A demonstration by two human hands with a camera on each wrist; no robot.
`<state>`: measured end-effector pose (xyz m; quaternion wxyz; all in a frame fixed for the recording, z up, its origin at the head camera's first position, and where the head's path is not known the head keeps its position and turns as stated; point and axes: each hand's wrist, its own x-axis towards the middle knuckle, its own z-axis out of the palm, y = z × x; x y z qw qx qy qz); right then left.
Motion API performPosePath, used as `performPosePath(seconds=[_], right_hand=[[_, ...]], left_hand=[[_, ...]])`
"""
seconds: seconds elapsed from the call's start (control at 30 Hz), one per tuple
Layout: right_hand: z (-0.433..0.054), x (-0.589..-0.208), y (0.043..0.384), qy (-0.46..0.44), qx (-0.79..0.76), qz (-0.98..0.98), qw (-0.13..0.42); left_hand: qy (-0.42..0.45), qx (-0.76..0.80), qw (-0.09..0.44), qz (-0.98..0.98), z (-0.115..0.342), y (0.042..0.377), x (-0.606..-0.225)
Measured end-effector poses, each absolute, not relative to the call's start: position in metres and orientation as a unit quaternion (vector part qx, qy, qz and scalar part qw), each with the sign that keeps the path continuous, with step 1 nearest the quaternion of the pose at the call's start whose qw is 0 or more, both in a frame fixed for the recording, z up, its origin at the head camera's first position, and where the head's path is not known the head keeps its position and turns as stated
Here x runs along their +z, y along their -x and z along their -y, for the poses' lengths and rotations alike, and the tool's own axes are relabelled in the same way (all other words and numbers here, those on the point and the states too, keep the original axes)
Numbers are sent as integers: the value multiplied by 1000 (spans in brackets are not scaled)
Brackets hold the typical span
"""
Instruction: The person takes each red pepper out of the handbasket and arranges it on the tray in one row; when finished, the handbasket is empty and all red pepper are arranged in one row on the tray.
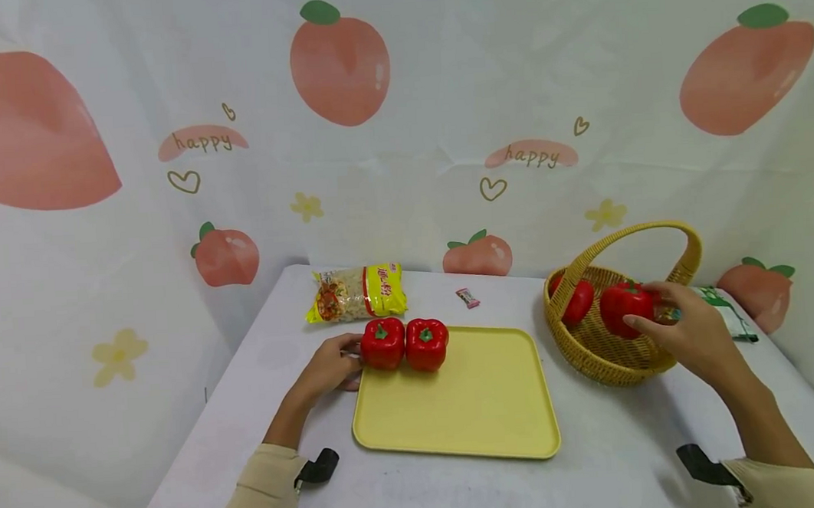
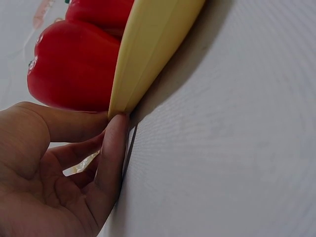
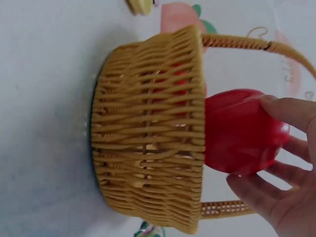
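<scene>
I see the left hand (image 1: pixel 329 369) at the left edge of the yellow tray (image 1: pixel 470 404), near its far corner, its thumb and fingers drawn together and pinching the rim. On the tray, in that same corner and just beside this hand, I have one pepper (image 1: pixel 382 343) and a second pepper (image 1: pixel 426 345) next to it, both red with green stems.

To the right of the tray I see the right hand (image 1: pixel 690 327), its fingers spread only as wide as the red pepper (image 1: pixel 624 309) they curl round. That pepper is over the mouth of the wicker basket (image 1: pixel 589 367), which stands right of the tray. Something red (image 1: pixel 578 302) lies inside, probably another pepper, though the handle partly hides it from me.

Beyond the tray's far edge are a bag of food (image 1: pixel 354 293) and a small wrapped candy (image 1: pixel 468 297)
</scene>
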<state>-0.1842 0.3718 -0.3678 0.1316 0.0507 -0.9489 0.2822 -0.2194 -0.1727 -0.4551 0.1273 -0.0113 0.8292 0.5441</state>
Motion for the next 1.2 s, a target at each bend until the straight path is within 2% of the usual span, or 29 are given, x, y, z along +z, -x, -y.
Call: performPosePath(seconds=[0.43,0.7,1.2], right_hand=[[-359,-366,158,-91,343,920,166],[-340,-369,150,-149,372,897,187],[-300,-386,157,-229,390,877,163]], left_hand=[[8,542,126,-831,173,218,-456],[11,542,126,-831,174,219,-454],[3,551,126,-825,174,219,-454]])
